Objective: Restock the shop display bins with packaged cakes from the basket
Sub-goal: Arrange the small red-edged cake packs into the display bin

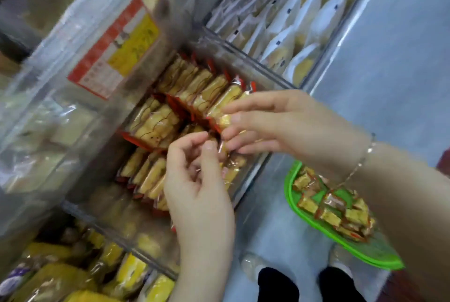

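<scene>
A clear display bin (246,175) in the middle holds rows of yellow packaged cakes (170,116) in clear wrappers with red ends. My left hand (197,192) reaches over the bin's near side, thumb and fingers pinched on a wrapped cake at the bin's centre. My right hand (265,124) comes in from the right, its fingers curled on another wrapped cake (225,119) in the bin's right row. A green basket (292,206) with several more of the same cakes hangs on my right forearm, low on the right.
A bin of white-wrapped cakes (280,26) lies beyond, at the top. A bin of yellow packets (126,275) sits nearest me at lower left. The raised clear lid with a red-and-yellow label (117,46) stands to the left. Grey floor (389,70) and my shoes are on the right.
</scene>
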Tool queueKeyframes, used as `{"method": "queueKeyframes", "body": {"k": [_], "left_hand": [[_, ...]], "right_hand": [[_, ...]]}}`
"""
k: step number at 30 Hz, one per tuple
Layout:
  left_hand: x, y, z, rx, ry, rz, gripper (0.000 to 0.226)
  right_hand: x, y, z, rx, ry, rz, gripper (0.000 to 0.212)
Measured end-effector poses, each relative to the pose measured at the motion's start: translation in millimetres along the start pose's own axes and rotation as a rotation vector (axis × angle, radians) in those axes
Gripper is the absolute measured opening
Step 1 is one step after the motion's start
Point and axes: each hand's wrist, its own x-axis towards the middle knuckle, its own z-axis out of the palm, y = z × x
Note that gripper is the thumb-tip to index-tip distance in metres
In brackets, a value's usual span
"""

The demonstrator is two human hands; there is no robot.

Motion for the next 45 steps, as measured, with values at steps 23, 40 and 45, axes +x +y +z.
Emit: {"method": "queueKeyframes", "body": {"k": [23,40,45], "left_hand": [[-165.8,-503.6,344.0,1.228,-1.541,0.345,0.052],[-152.8,-552.3,400.6,1.232,-1.307,0.62,0.061],[-122.5,-558.0,410.4,1.212,-1.312,0.465,0.075]], "right_hand": [[-27.0,597.3,-352.3,-1.004,0.428,0.867,0.06],[17.9,626.0,-403.4,-1.438,0.455,0.776,0.064],[36.2,601.3,-403.4,-1.385,0.464,0.349,0.05]]}}
